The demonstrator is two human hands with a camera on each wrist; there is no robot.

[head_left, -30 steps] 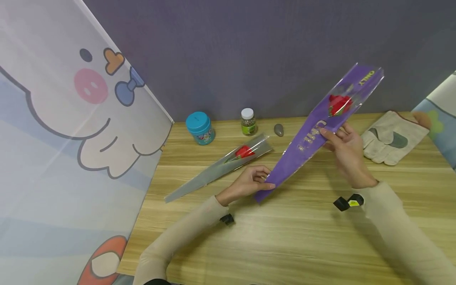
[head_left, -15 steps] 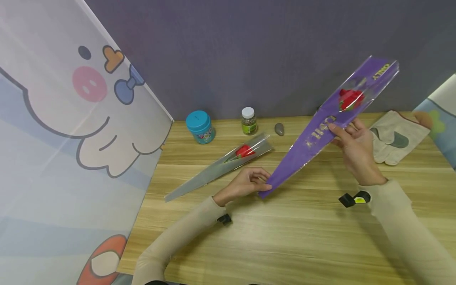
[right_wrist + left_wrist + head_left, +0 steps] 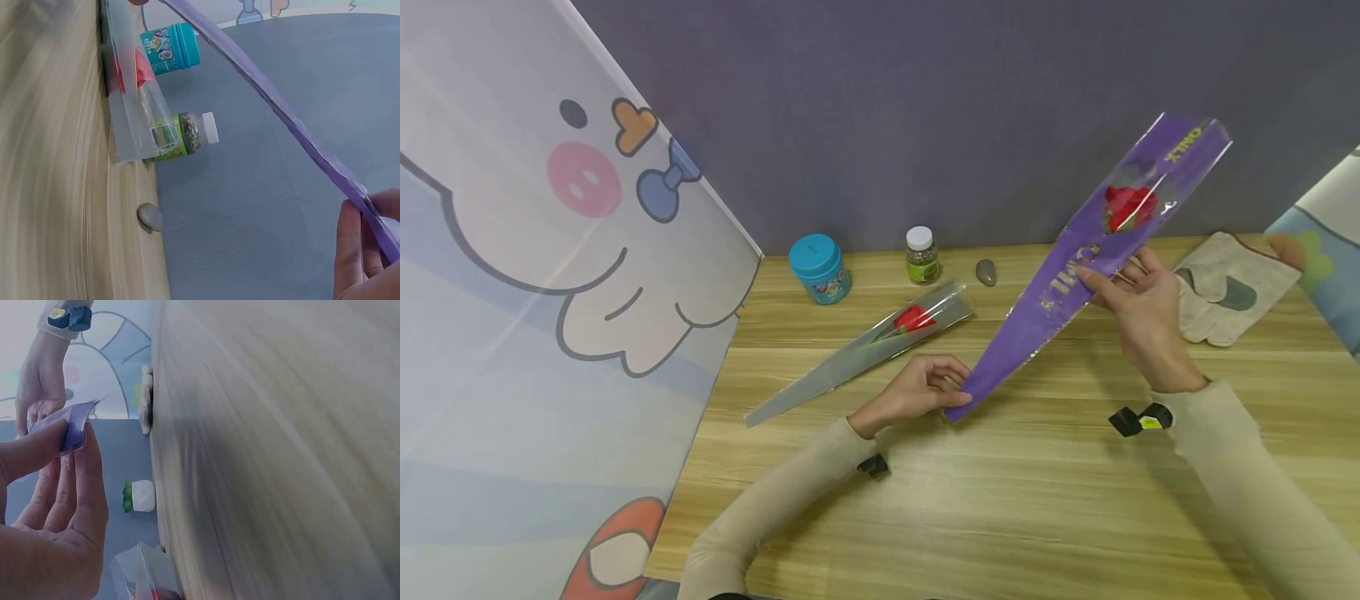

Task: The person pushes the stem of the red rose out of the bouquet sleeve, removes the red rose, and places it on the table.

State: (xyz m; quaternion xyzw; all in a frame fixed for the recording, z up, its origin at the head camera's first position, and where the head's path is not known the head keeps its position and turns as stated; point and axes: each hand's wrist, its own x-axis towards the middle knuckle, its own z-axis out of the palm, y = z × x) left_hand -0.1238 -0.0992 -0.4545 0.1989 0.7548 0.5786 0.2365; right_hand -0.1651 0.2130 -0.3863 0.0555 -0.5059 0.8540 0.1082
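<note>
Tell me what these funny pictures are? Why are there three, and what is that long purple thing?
A person wears three small cameras: one on the head, looking down, and one on each wrist. So you see the same moment three ways.

The left hand pinches the narrow end of a purple flower sleeve with a red rose inside. The right hand holds it higher up, so it slants above the wooden table.

On the table lie a silver flower sleeve, a teal jar, a small bottle, a grey pebble and a work glove.

The wrist pictures look sideways, so the table stands on edge.
</note>
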